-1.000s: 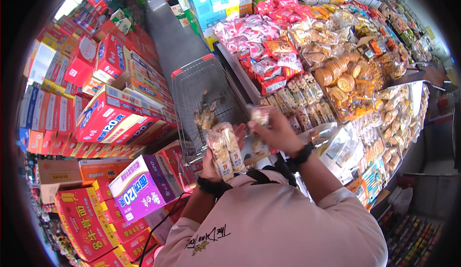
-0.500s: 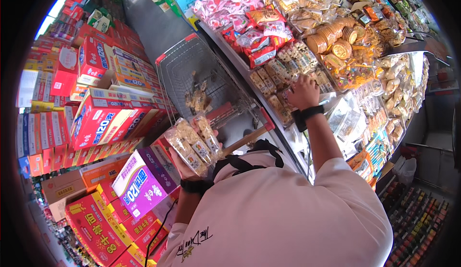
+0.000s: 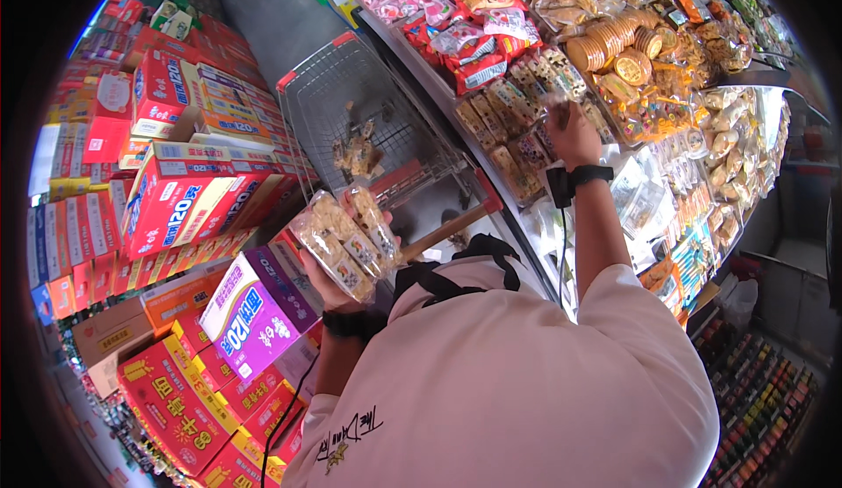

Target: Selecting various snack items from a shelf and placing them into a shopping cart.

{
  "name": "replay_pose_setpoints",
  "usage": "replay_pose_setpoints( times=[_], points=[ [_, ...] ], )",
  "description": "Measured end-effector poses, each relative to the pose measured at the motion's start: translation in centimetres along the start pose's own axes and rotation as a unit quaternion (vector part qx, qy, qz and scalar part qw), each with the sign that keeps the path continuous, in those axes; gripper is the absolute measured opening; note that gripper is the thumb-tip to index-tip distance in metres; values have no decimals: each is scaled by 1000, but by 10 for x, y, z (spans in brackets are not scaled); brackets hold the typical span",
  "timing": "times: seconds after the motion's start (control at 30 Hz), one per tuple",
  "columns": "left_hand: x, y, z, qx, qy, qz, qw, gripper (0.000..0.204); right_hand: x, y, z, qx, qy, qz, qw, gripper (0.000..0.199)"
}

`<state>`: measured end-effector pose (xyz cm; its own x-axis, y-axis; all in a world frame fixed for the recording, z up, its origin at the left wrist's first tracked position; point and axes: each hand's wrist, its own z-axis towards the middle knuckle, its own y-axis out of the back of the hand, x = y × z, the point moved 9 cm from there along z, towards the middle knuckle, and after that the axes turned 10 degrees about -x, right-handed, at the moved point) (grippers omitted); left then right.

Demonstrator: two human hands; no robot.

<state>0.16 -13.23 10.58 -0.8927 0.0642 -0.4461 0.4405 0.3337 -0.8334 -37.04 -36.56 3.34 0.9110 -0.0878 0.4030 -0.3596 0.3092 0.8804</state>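
Note:
My left hand (image 3: 326, 284) is closed around several clear-wrapped snack bars (image 3: 340, 247), pale and nutty, held together above the cart handle. Its fingers are mostly hidden behind the packs. My right hand (image 3: 576, 137) reaches over the rows of similar wrapped bars (image 3: 502, 113) on the display counter. Its fingers are curled down, with a pale blur at the fingertips that I cannot make out. A dark band circles each wrist.
A wire shopping cart (image 3: 329, 93) with a few small packs (image 3: 358, 150) inside stands ahead, its wooden-looking handle (image 3: 452, 232) near me. Stacked red cartons (image 3: 189, 194) and a purple carton (image 3: 254, 317) line the left. Bagged cookies (image 3: 631, 67) and red packets (image 3: 482, 36) fill the counter.
My right hand has moved slightly right and farther over the bars, its fingers going from spread to curled. My left hand still holds its bars, shifted slightly left and away in the view.

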Motion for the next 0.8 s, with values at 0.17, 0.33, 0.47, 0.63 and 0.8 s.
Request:
replay_pose_setpoints(
  times=[0.17, 0.33, 0.47, 0.63, 0.8],
  points=[
    [16, 1, 4, -13, 34, -14, 999, 102, 70, 59, -8, -124, 104, 199, 967, 32],
    [28, -2, 16, -30, 69, -15, 997, 100, 156, 92, -64, -51, 158, 392, 905, 38],
    [34, -14, 23, 105, 90, -70, 988, 96, 183, 51, -122, 247, -27, 547, 800, 48],
    [37, -20, 35, 74, 73, -3, 995, 76, 188, 29, -162, 277, -103, 536, 791, 54],
    [36, 8, 51, 74, 108, -4, 991, 80, 188, 15, -183, 255, -130, 579, 763, 49]
  ],
)
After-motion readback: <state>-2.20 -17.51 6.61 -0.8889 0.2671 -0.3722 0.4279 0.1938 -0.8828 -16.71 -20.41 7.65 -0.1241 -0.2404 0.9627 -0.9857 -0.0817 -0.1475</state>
